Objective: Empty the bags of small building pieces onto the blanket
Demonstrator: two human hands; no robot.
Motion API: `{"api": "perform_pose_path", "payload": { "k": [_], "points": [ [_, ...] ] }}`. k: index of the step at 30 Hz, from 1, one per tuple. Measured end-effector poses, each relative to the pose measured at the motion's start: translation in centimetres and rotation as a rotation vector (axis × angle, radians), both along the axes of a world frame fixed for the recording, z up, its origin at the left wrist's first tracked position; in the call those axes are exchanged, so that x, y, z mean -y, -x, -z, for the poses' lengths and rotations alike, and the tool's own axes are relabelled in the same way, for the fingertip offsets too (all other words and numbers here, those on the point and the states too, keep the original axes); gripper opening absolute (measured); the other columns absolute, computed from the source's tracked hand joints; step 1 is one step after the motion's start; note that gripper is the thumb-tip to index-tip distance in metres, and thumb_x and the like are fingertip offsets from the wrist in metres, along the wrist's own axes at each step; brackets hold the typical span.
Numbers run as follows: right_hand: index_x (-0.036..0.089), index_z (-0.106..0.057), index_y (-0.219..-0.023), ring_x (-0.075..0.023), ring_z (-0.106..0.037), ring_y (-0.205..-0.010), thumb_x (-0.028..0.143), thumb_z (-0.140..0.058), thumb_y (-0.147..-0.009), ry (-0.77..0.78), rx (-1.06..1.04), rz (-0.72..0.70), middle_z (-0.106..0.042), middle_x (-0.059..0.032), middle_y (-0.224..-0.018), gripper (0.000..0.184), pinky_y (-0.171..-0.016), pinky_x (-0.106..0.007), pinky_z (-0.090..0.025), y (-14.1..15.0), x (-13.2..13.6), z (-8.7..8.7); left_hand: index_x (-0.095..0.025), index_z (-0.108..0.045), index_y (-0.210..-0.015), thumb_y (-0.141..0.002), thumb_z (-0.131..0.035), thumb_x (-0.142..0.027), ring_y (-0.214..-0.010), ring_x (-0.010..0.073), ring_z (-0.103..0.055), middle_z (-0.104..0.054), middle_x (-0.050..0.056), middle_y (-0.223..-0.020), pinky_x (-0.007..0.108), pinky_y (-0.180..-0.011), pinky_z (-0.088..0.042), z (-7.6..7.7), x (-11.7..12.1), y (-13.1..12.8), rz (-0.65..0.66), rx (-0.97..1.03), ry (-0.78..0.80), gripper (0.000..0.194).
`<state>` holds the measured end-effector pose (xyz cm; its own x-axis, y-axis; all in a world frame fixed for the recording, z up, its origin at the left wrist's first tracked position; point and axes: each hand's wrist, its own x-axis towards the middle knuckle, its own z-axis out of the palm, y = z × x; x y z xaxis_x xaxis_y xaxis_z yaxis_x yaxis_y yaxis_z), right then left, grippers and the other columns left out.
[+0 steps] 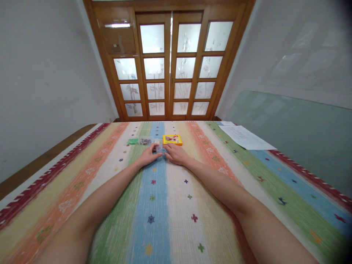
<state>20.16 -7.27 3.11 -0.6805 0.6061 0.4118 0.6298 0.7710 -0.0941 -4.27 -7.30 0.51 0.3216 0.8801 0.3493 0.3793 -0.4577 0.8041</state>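
Observation:
Both my arms reach far forward over a striped, many-coloured cloth (170,205). My left hand (148,156) and my right hand (176,153) meet over a small clear plastic bag (160,148), fingers curled onto it from each side. Just beyond my right hand lies a small yellow box (172,139) with a picture on its lid. Left of it sit two clear bags, one with green pieces (133,141) and one with dark pieces (145,140). What is inside the bag under my fingers is too small to make out.
White printed sheets (245,137) lie at the cloth's far right edge. A pane of greenish glass (297,128) leans against the right wall. Wooden doors with frosted panes (170,66) stand behind the table. A wooden edge (41,161) borders the left.

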Motion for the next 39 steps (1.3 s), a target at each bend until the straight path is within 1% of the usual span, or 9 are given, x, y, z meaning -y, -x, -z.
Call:
{"api": "perform_pose_path", "payload": {
  "k": [7,11,16,21,24,28,34,37,39],
  "points": [
    [0.017,-0.062,-0.128,-0.0272,-0.067,-0.113,0.029,-0.053,-0.106,-0.026,0.115,0.03,-0.071,-0.0158,-0.123,0.027,-0.096,-0.038,-0.051,0.5,1.0,-0.3,-0.019,-0.062,-0.133,-0.078,-0.087,-0.049,-0.11,0.0295,-0.068,-0.071,0.012,-0.12,0.051,-0.105,-0.052,0.6,0.0,0.2,-0.022,-0.027,0.008,0.068],
    [0.014,-0.063,-0.123,-0.0271,-0.07,-0.105,0.025,-0.049,-0.107,-0.045,0.105,0.121,-0.074,-0.0169,-0.114,0.023,-0.089,-0.035,-0.051,0.9,1.6,-1.0,-0.02,-0.059,-0.139,-0.076,-0.088,-0.04,-0.115,0.0297,-0.068,-0.071,0.011,-0.124,0.051,-0.11,-0.05,0.2,0.7,0.3,0.053,-0.051,-0.019,0.072],
    [0.017,-0.064,-0.126,-0.0259,-0.071,-0.108,0.022,-0.05,-0.106,-0.029,0.049,0.197,-0.076,-0.0158,-0.12,0.025,-0.087,-0.031,-0.051,0.5,1.7,-1.2,-0.023,-0.043,-0.16,-0.081,-0.082,-0.032,-0.124,0.0286,-0.067,-0.06,0.015,-0.149,0.051,-0.115,-0.048,-0.1,1.1,0.5,0.114,0.062,0.026,0.088],
    [0.019,-0.062,-0.134,-0.0255,-0.071,-0.114,0.018,-0.045,-0.106,-0.002,-0.064,0.257,-0.075,-0.0142,-0.129,0.033,-0.093,-0.033,-0.054,0.3,1.8,-0.8,-0.03,-0.034,-0.167,-0.083,-0.073,-0.028,-0.125,0.0281,-0.068,-0.045,0.015,-0.166,0.048,-0.105,-0.056,0.5,0.3,0.6,0.136,0.226,0.127,0.092],
    [0.02,-0.059,-0.141,-0.0263,-0.071,-0.118,0.02,-0.042,-0.107,0.0,-0.171,0.254,-0.073,-0.0145,-0.134,0.038,-0.098,-0.036,-0.055,0.6,1.8,-0.5,-0.031,-0.032,-0.168,-0.085,-0.07,-0.029,-0.117,0.0252,-0.072,-0.052,0.016,-0.16,0.045,-0.102,-0.057,0.7,0.0,0.8,0.12,0.31,0.18,0.092],
    [0.022,-0.056,-0.146,-0.027,-0.07,-0.12,0.021,-0.04,-0.106,0.032,-0.287,0.237,-0.073,-0.0132,-0.135,0.043,-0.102,-0.04,-0.055,1.0,2.1,-0.3,-0.033,-0.026,-0.17,-0.088,-0.072,-0.033,-0.113,0.0212,-0.073,-0.063,0.012,-0.148,0.041,-0.103,-0.055,0.5,0.3,1.1,0.179,0.362,0.24,0.095],
    [0.019,-0.059,-0.137,-0.0292,-0.071,-0.114,0.024,-0.039,-0.104,0.124,-0.452,0.278,-0.073,-0.0148,-0.132,0.039,-0.098,-0.04,-0.055,1.0,2.3,-0.4,-0.029,-0.027,-0.171,-0.088,-0.074,-0.034,-0.103,0.0185,-0.073,-0.066,0.013,-0.139,0.034,-0.093,-0.056,-0.2,1.0,1.1,0.139,0.334,0.141,0.095],
    [0.02,-0.059,-0.134,-0.0287,-0.072,-0.108,0.021,-0.043,-0.099,0.159,-0.462,0.249,-0.075,-0.0128,-0.125,0.038,-0.095,-0.04,-0.055,0.7,2.3,-0.4,-0.029,-0.03,-0.169,-0.088,-0.069,-0.029,-0.107,0.021,-0.072,-0.067,0.012,-0.138,0.04,-0.098,-0.056,-0.5,1.1,1.1,0.081,0.28,0.05,0.09],
    [0.021,-0.06,-0.134,-0.0278,-0.071,-0.111,0.019,-0.046,-0.097,0.163,-0.457,0.201,-0.075,-0.0116,-0.125,0.039,-0.097,-0.04,-0.055,0.6,2.3,-0.3,-0.029,-0.042,-0.163,-0.087,-0.064,-0.023,-0.113,0.0235,-0.07,-0.069,0.01,-0.137,0.046,-0.106,-0.054,-0.8,1.2,1.1,0.034,0.209,-0.038,0.08]
  ]
}}
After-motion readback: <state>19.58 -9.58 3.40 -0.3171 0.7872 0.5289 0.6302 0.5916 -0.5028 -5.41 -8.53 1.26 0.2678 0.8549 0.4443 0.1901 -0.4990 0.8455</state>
